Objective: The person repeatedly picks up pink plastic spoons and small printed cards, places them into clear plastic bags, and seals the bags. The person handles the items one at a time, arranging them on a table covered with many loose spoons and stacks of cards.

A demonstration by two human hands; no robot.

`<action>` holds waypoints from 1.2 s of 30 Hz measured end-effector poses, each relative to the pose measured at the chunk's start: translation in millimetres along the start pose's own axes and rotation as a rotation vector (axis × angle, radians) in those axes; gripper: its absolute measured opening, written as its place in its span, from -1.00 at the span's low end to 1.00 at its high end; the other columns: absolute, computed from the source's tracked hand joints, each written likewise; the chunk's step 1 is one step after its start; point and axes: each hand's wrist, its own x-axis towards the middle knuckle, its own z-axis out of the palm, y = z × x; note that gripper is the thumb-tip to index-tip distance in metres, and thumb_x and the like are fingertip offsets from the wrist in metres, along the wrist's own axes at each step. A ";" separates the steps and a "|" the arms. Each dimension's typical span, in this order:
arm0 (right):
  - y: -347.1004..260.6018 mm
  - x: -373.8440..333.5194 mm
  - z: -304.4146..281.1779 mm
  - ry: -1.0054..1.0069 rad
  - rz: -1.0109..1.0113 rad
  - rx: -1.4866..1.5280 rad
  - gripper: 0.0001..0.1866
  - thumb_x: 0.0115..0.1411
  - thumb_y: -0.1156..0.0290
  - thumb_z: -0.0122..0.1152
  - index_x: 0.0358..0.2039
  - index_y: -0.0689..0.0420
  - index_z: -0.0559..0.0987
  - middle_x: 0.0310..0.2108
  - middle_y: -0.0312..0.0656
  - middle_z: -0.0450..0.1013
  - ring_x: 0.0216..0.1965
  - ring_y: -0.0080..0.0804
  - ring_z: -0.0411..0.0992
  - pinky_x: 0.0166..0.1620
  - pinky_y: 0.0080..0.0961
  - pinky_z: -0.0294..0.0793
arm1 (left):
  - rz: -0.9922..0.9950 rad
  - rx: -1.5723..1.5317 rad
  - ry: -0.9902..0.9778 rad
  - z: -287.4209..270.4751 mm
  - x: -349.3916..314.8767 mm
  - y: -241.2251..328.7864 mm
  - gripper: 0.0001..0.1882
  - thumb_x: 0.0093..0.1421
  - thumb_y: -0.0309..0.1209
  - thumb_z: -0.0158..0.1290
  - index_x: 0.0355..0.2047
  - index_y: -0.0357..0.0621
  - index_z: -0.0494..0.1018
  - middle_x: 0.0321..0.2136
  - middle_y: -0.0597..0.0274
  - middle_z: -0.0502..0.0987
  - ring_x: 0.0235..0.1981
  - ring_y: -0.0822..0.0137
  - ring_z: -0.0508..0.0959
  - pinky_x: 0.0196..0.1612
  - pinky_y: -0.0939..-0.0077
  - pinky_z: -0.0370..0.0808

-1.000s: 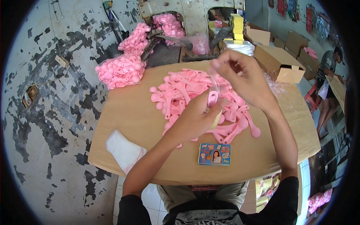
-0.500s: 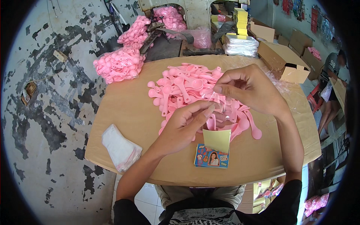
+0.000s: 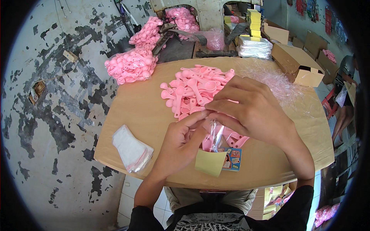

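Note:
Between my two hands hangs a small clear plastic bag, its top pinched by the fingers of both. Inside it are a pink spoon and a plain yellow card, which sits at the lower end. My left hand is closed at the bag's upper left edge. From the right, my right hand grips the same edge, its fingertips meeting the left ones. Partly behind the yellow card lies a small stack of printed blue cards. A heap of loose pink spoons spreads beyond my hands, partly hidden by them.
Flat clear bags lie stacked at the table's left. Shredded clear strips and a cardboard box are at the far right. Bagged pink spoons rest at the far left. A carton of packed pieces stands below the right edge. Another person sits at right.
The bag with its spoon and card has come nearer to me and leftward, uncovering part of the printed cards. My right hand has come down so its fingers meet my left hand's at the bag top.

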 end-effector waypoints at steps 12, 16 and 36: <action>-6.6 -6.0 3.5 -0.083 0.305 0.332 -0.90 0.00 0.49 0.25 -0.47 0.20 0.51 -0.50 -0.21 0.50 -0.48 -0.33 0.47 -0.33 -0.40 0.48 | 0.007 0.314 -0.088 -1.9 -27.4 -5.6 -0.70 0.39 -0.50 -0.11 0.11 -0.25 0.37 -0.47 0.28 0.56 -0.60 0.57 0.43 -0.53 0.62 0.34; 26.8 -12.5 -51.8 0.078 0.460 0.633 -0.94 0.17 0.52 0.08 -0.41 0.20 0.51 -0.49 -0.35 0.46 -0.50 -0.68 0.37 -0.42 -0.61 0.41 | -0.139 -0.312 0.119 6.4 -42.8 -13.3 -0.67 0.43 -0.40 -0.19 0.08 -0.39 0.32 -0.15 -0.15 0.60 -0.48 0.21 0.65 -0.45 0.48 0.60; -35.4 -107.7 -9.0 -0.178 0.817 0.831 -0.70 0.23 0.54 0.25 0.00 0.22 0.56 -0.30 -0.26 0.59 -0.25 -0.58 0.53 -0.11 -0.57 0.53 | -0.002 -0.319 -0.091 52.9 -10.6 -42.6 -0.61 0.44 -0.34 -0.13 0.15 -0.33 0.37 0.06 -0.09 0.50 -0.09 0.27 0.62 -0.19 0.46 0.66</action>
